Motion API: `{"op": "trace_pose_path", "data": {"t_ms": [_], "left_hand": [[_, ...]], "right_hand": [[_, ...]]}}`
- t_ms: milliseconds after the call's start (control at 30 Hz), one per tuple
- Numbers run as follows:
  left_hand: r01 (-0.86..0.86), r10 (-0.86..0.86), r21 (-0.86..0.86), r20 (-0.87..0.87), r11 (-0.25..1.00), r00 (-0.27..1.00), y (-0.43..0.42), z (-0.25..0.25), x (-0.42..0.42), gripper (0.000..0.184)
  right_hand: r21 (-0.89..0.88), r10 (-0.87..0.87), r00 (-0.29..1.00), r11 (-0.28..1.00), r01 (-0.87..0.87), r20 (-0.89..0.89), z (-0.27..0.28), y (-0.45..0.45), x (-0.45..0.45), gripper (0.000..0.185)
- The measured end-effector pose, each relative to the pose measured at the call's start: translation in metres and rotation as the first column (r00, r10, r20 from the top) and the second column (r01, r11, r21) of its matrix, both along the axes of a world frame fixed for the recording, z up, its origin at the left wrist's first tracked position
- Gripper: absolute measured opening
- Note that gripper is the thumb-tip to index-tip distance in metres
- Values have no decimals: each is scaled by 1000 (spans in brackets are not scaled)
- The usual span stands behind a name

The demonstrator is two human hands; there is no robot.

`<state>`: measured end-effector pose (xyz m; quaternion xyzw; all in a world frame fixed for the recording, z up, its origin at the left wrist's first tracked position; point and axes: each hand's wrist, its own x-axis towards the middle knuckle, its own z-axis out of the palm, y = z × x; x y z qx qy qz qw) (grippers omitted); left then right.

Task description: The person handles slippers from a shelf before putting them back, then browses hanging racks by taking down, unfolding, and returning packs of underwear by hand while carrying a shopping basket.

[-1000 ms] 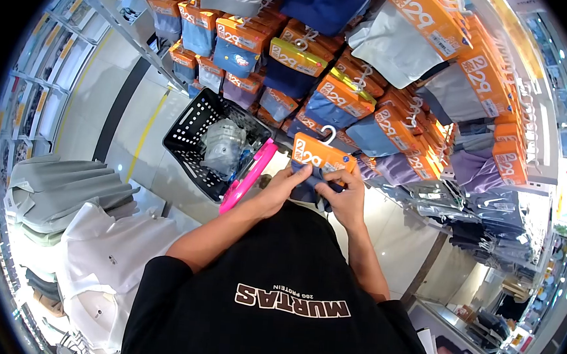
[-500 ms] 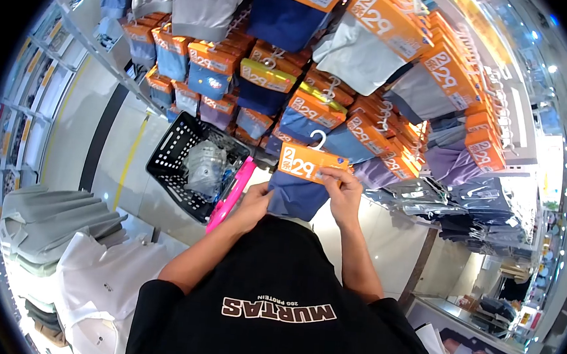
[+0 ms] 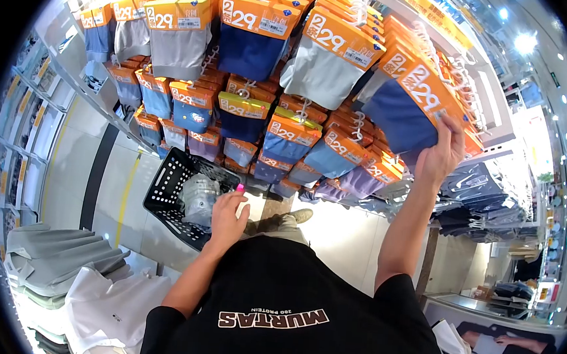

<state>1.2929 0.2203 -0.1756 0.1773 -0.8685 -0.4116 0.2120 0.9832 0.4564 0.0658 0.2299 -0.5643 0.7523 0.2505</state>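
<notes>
My right hand (image 3: 442,152) is raised at the right of the rack and grips the edge of a navy garment pack (image 3: 402,119) with an orange "29" header card. The pack hangs in front of other orange-topped packs. My left hand (image 3: 229,218) is low near the centre, beside a black perforated basket (image 3: 164,188). Its fingers are apart, close to the small visible pink end of the basket's handle (image 3: 240,188). Inside the basket lie clear plastic-wrapped items (image 3: 199,201).
Rows of orange-carded garments (image 3: 250,36) fill the rack ahead. Folded grey shirts (image 3: 54,253) and white shirts (image 3: 113,303) are at lower left. Dark hanging clothes (image 3: 479,197) are on the right, and a low poster stand (image 3: 502,343) is at lower right.
The navy pack has gone from between my hands up and right to the rack, in my right hand. My left hand has let go of it and moved left. The view has shifted.
</notes>
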Motion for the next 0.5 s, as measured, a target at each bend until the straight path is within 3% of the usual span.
{"op": "trace_pose_path", "data": {"t_ms": [100, 167, 300, 433, 500], "left_hand": [[23, -21, -64, 34, 998, 999, -1, -10, 3, 20], [16, -14, -38, 51, 999, 999, 3, -8, -2, 22], [24, -23, -14, 72, 1000, 997, 3, -10, -3, 22], [41, -39, -29, 60, 999, 997, 1, -7, -3, 21], [50, -48, -28, 50, 998, 998, 1, -6, -4, 21]], "right_hand": [[187, 108, 992, 975, -118, 61, -7, -10, -15, 9], [207, 64, 995, 975, -79, 78, -22, -17, -20, 10], [134, 130, 971, 978, -159, 199, -43, -27, -6, 31], [420, -13, 919, 892, -168, 395, -65, -13, 23, 33], [388, 43, 920, 898, -206, 389, -82, -2, 34, 28]]}}
